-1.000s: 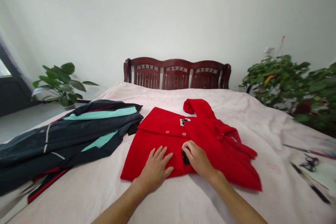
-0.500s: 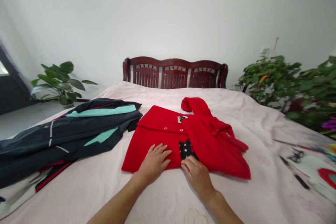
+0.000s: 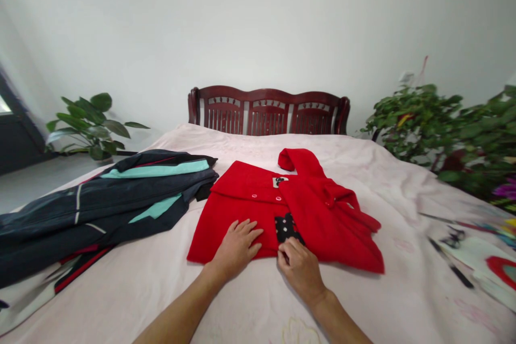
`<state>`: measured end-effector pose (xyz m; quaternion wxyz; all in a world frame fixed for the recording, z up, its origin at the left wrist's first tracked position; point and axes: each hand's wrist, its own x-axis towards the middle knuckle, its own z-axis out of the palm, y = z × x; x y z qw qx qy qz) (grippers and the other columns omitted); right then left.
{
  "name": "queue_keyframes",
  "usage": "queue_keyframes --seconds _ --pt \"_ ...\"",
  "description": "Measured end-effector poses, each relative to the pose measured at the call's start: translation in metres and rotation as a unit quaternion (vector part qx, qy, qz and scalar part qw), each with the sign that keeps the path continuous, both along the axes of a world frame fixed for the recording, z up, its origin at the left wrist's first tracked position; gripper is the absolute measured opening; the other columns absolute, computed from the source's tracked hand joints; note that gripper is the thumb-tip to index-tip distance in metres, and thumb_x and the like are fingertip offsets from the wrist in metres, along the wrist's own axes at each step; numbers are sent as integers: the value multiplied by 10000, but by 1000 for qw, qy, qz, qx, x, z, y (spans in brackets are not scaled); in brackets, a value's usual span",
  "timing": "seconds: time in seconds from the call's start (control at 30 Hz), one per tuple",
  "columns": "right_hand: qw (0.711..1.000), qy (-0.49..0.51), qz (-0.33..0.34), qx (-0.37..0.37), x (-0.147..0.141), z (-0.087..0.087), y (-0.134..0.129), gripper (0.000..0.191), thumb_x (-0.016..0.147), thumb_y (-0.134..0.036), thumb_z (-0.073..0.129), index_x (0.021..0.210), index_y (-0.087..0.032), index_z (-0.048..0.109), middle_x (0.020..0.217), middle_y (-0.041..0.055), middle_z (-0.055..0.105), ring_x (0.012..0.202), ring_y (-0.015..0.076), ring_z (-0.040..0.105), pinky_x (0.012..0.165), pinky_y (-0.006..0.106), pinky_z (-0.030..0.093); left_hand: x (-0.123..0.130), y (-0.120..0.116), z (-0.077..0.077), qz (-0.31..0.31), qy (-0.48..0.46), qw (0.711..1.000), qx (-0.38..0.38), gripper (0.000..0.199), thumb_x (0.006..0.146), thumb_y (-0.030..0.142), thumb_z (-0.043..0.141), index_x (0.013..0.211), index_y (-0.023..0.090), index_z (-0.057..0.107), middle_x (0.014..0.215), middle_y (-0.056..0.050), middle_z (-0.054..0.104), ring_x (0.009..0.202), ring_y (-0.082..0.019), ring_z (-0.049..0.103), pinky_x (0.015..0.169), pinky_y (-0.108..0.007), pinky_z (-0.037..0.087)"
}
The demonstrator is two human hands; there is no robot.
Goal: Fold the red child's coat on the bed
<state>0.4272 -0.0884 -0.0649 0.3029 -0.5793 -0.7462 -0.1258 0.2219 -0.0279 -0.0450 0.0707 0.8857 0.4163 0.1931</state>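
Note:
A red coat with pale buttons lies folded across the middle of the bed. My left hand rests flat on its front panel, fingers spread. At the lower edge of a black patch with white spots, my right hand is closed in a pinch. Its fingertips touch the fabric there, and whatever sits between them is hidden. One sleeve of the coat bends up toward the headboard.
Dark jackets with turquoise panels lie to the left. On the right are a dark-handled knife-like tool, black scissors and a red ring-shaped piece. Plants flank the bed, with a wooden headboard behind.
My right hand's fingers have curled slightly more at the patch. My left hand and the coat stay in place.

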Motion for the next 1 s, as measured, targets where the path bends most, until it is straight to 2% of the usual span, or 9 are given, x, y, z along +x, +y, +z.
queue_keyframes --seconds 0.2,0.4,0.6,0.67,0.77,0.8,0.87,0.93,1.0 --pt "997 64 -37 -10 11 0 -2 155 814 -128 450 718 -220 529 721 22 576 648 142 549 625 254 397 0 1 0 -1 -2 1000 -5 417 943 378 519 1351 306 567 1460 -32 534 1386 -247 424 1178 -490 259" --pt "991 123 47 -28 13 9 -11 187 890 -174 377 748 -234 483 728 17 571 663 142 557 630 249 426 0 1 0 -1 -1 1000 -4 428 937 371 526 1361 312 557 1461 -36 532 1384 -250 429 1170 -495 269" --pt "993 23 117 -12 3 7 -14 268 925 -171 376 699 -228 510 645 -8 553 582 122 529 558 244 382 0 1 0 -3 1 1000 2 428 943 369 514 1365 307 552 1462 -40 532 1386 -249 427 1171 -490 270" --pt "988 16 151 -2 2 7 -14 247 929 -158 405 756 -217 572 700 9 604 653 130 576 606 241 424 0 0 -1 -3 4 1000 8 423 947 364 508 1363 305 552 1461 -41 532 1385 -248 428 1171 -490 270" --pt "982 31 186 24 4 9 -13 305 934 -94 373 1028 -199 644 952 65 698 924 163 641 818 287 487 0 -4 -2 1 14 1000 23 415 959 360 480 1363 291 549 1459 -50 533 1382 -249 432 1164 -485 287" --pt "983 31 181 32 5 8 -13 336 939 -92 368 1098 -203 642 994 70 707 960 172 644 867 316 488 -1 -6 -3 6 18 999 28 416 965 362 467 1367 287 543 1463 -54 528 1382 -250 431 1161 -485 292" --pt "988 28 144 40 8 7 -12 325 959 -140 399 1164 -214 641 975 66 725 905 183 662 884 355 497 -4 -10 -5 23 26 999 36 430 972 371 446 1387 283 520 1481 -61 507 1390 -258 419 1158 -493 293" --pt "993 38 104 46 13 6 -10 295 968 -200 442 1181 -217 646 955 64 736 852 187 672 865 362 510 -7 -14 -7 39 34 998 40 454 972 385 441 1412 286 489 1504 -64 479 1404 -269 396 1158 -507 287" --pt "993 64 83 47 18 10 -4 289 968 -210 438 1141 -218 668 1017 75 731 927 195 672 885 358 511 -9 -16 -10 43 40 998 39 472 969 403 441 1427 292 469 1522 -62 455 1417 -272 376 1159 -513 283"
